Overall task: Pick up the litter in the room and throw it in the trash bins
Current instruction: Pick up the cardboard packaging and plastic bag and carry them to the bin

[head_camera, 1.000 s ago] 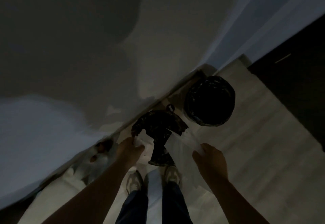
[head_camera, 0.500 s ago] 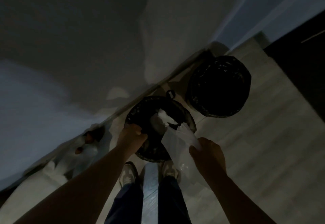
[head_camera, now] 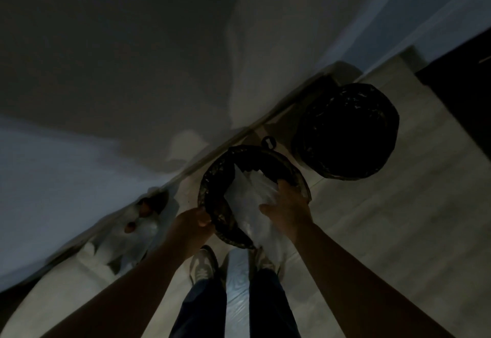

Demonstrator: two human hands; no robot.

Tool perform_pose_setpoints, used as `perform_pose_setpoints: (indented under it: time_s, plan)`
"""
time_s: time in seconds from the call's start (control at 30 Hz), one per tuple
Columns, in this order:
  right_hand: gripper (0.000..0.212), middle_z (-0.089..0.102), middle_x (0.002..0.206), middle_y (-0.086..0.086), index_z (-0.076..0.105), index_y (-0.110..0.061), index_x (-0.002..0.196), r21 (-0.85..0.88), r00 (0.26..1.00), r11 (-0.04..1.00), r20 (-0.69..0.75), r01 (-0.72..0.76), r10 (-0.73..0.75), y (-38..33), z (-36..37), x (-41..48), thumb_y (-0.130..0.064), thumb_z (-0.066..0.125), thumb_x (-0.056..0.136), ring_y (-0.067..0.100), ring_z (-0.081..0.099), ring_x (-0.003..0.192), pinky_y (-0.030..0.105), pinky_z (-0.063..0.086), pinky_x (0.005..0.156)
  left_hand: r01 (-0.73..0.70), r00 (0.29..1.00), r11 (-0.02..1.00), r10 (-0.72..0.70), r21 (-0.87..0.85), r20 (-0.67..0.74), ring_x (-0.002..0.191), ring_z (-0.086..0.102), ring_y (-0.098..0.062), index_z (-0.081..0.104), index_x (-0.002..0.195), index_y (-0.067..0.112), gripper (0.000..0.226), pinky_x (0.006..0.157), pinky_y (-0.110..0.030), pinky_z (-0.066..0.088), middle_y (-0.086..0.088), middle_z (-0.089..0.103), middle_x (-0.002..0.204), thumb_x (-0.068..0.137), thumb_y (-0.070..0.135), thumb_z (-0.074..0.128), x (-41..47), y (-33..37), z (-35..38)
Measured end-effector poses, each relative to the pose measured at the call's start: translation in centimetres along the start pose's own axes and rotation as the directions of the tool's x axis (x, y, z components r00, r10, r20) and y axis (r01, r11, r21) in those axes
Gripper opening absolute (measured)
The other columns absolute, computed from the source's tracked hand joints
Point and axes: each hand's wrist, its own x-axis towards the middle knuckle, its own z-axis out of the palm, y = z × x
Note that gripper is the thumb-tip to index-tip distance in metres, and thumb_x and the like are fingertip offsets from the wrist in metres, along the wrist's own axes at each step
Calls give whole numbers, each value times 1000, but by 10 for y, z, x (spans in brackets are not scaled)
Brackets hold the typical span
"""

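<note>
A: There it goes! Half a second back the right hand (head_camera: pixel 285 206) held the white plastic (head_camera: pixel 249 191) off the front edge of the near bin (head_camera: pixel 212 175). Now that hand is over the bin's mouth, with the sheet pushed down inside.

B: And the left hand (head_camera: pixel 195 221)?

A: Clamped on the near bin's left rim, fingers curled round it, same as before. It's steadying the bin, I'd say. The right lies palm-down on the plastic. Pinching or just pressing? Too dark to call.

B: So this piece is nearly binned?

A: Nearly, by my reckoning. Most of it sits within the rim, but a tail hangs over the near bin's front edge, down towards the shoes (head_camera: pixel 202 266).

B: How does it look?

A: Thin, pale, translucent, crumpled into peaks. It's soft film that could spring back unless packed. The far bin (head_camera: pixel 305 125), black-lined, stands just right of the near bin and beyond it. More pale litter (head_camera: pixel 138 223) lies left of the near bin, along the wall.
</note>
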Motion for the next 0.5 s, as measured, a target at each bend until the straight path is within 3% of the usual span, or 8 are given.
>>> perform_pose_setpoints:
  time_s: [0.07,0.17,0.33,0.5]
  plan:
    - [77,39,144,15,29,-14,147,-28,1000,1000,19,9,-9,-4,4,3,-30,70,83,32,41,131,42,43,103,-13,1000,1000,13,1,2,81,45,-1,61,107,17,19,61,-13,30,5,52,98,93,28,55,0,-5,0]
    - [62,44,143,12,38,-14,142,-115,998,991,14,67,-66,-4,9,2,-28,64,87,29,44,129,39,43,104,-17,1000,1000,17,-1,-13,89,46,-5,61,110,16,22,71,-19,33,7,50,98,92,28,55,-3,-8,-1]
    - [33,57,126,11,51,-14,124,-356,992,926,74,124,-104,-1,10,-12,-27,53,94,29,53,117,39,47,97,-34,999,998,32,-53,-38,74,44,3,61,108,16,20,60,-12,29,6,52,95,92,26,57,-8,-9,-3]
    - [40,51,133,10,47,-15,131,-458,982,869,108,189,-157,2,4,-33,-26,55,94,29,47,125,35,43,102,-29,998,994,23,-107,-54,87,53,-9,62,109,15,20,67,-19,37,5,57,96,89,21,60,-25,-10,-12]
